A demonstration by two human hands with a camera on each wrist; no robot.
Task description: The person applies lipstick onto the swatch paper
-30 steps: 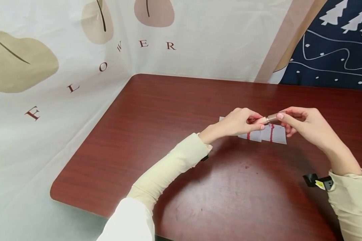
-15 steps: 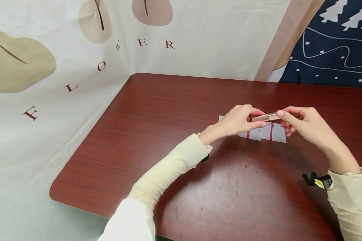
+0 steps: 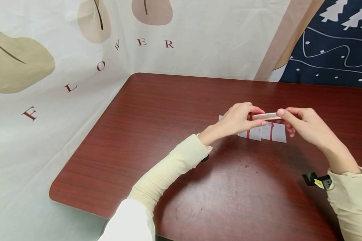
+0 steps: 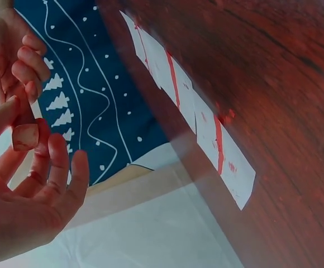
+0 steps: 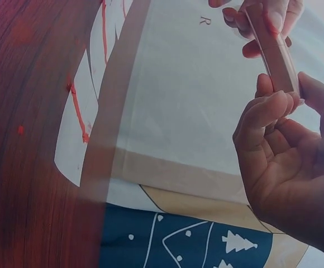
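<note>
A slim, square-sided rose-gold lipstick [image 3: 266, 116] spans the gap between my two hands, held above the table. My left hand [image 3: 239, 117] pinches its left end between thumb and fingertips. From the other side, my right hand [image 3: 304, 124] grips the right end with thumb and fingers. In the right wrist view the lipstick [image 5: 278, 61] shows a thin seam partway along, with its two parts joined. The left wrist view shows the squarish flat end of the lipstick [image 4: 25, 138], the other left fingers spread loosely beside it.
White paper pieces [image 3: 279, 134] with red streaks lie in a row on the dark red wooden table [image 3: 157, 134], below and behind the hands. Small red smudges mark the tabletop. A printed white cloth [image 3: 214, 40] and a navy cloth [image 3: 328, 57] hang beyond it.
The lipstick's cap and base have come together; the neck that showed between them is now covered. The left hand has risen slightly, and both hands keep their hold.
</note>
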